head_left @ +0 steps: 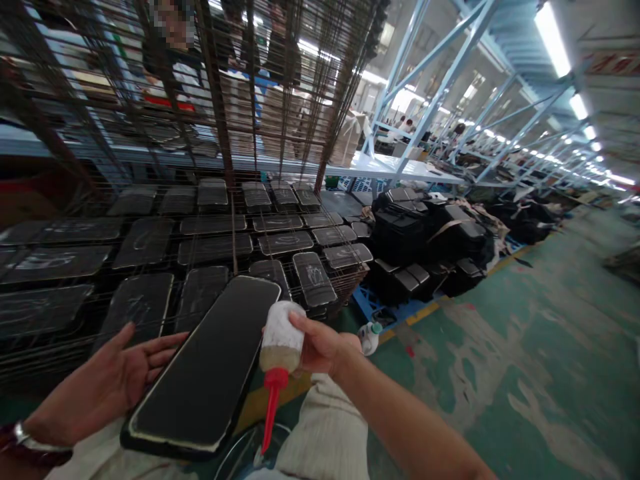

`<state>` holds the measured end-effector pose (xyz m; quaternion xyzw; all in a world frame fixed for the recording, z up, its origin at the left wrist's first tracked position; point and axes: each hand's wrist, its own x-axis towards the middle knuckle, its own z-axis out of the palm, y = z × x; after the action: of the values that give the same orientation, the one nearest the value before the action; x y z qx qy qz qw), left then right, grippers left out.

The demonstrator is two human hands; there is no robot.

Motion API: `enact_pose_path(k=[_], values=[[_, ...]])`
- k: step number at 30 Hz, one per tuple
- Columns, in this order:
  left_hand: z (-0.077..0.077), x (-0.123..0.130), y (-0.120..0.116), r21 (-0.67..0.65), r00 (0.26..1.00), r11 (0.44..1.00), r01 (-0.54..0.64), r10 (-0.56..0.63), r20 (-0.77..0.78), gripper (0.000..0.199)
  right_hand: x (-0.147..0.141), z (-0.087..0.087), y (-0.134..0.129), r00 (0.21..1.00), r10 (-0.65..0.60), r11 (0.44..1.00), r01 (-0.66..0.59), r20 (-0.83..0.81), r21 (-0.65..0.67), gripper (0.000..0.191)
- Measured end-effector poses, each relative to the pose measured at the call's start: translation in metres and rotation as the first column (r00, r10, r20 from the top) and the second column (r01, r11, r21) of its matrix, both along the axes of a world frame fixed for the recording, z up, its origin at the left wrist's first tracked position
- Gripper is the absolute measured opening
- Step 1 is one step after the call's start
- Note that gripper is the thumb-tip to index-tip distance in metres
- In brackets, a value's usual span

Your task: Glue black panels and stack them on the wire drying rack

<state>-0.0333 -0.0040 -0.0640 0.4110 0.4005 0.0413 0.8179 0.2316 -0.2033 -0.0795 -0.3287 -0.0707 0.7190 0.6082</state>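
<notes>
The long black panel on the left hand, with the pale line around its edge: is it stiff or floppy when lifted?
The black panel looks fairly stiff: it lies straight across the open left hand without sagging. It is probably light, since flat fingers alone carry it. The pale edge line may be wet glue from the bottle in the right hand, so perhaps sticky.

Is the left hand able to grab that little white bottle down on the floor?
Probably not. The left hand is under the black panel, and the small bottle sits beyond the right hand and its glue bottle.
</notes>
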Motion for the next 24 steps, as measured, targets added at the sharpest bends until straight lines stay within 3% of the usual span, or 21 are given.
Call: enact_pose_path(k=[3, 6, 10, 12, 14, 16, 18, 20, 24], values=[[0.009, 0.004, 0.002, -0.112, 0.988, 0.983, 0.144, -0.138, 0.064, 0.038, 0.006, 0.004, 0.004, 0.998, 0.054, 0.998, -0.053, 0.044, -0.022, 0.072], [0.018, 0.016, -0.01, -0.08, 0.99, 0.989, 0.128, -0.123, 0.066, 0.026, 0.004, 0.014, 0.007, 0.993, 0.08, 0.997, -0.08, 0.085, 0.0, 0.065], [0.017, 0.029, -0.022, -0.06, 0.979, 0.993, 0.101, -0.089, 0.182, 0.035, 0.002, 0.026, 0.005, 0.986, 0.104, 0.994, -0.108, 0.133, 0.022, 0.056], [0.015, 0.027, -0.025, -0.042, 0.976, 0.997, 0.071, -0.061, 0.209, 0.035, 0.008, 0.031, 0.003, 0.986, 0.076, 0.996, -0.081, 0.152, 0.026, 0.054], [0.016, 0.02, -0.027, -0.024, 0.977, 0.999, 0.048, -0.042, 0.209, 0.034, 0.02, 0.038, 0.003, 0.976, -0.06, 0.998, 0.054, 0.21, 0.036, 0.054], [0.02, 0.011, -0.029, -0.014, 0.979, 0.998, 0.054, -0.05, 0.2, 0.034, 0.034, 0.048, 0.007, 0.884, -0.33, 0.944, 0.313, 0.332, 0.103, 0.053], [0.024, 0.003, -0.03, -0.005, 0.976, 0.996, 0.085, -0.082, 0.201, 0.035, 0.046, 0.061, 0.012, 0.706, -0.559, 0.827, 0.507, 0.434, 0.241, 0.05], [0.028, -0.003, -0.03, 0.007, 0.97, 0.992, 0.123, -0.121, 0.212, 0.035, 0.052, 0.075, 0.019, 0.575, -0.654, 0.754, 0.547, 0.492, 0.363, 0.048], [0.033, -0.009, -0.032, 0.012, 0.956, 0.981, 0.193, -0.191, 0.221, 0.036, 0.049, 0.096, 0.031, 0.48, -0.655, 0.756, 0.433, 0.584, 0.492, 0.045]])
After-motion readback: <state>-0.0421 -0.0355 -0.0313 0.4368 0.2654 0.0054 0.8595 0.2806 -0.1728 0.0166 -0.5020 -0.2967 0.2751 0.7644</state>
